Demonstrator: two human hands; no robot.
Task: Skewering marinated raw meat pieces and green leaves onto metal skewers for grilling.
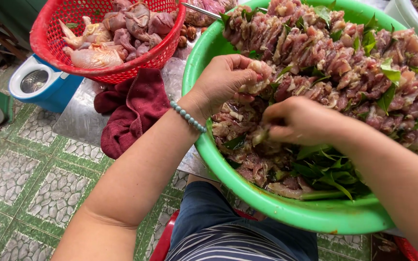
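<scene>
Meat [247,82], a pale raw lump, sits pinched in the left hand [223,82] over the near side of the one green basin [286,208], while the right hand [298,121] has its grip pressed together on a small scrap above the leaves [327,171] and skewered meat rows [344,58] that fill it. Beyond the basin's left rim, one maroon cloth [134,108] and one red basket [54,43] of raw poultry crowd the metal counter [76,121], whose near edge drops to a green tiled floor [30,179] with open room beside a blue-and-white tub [44,84]
</scene>
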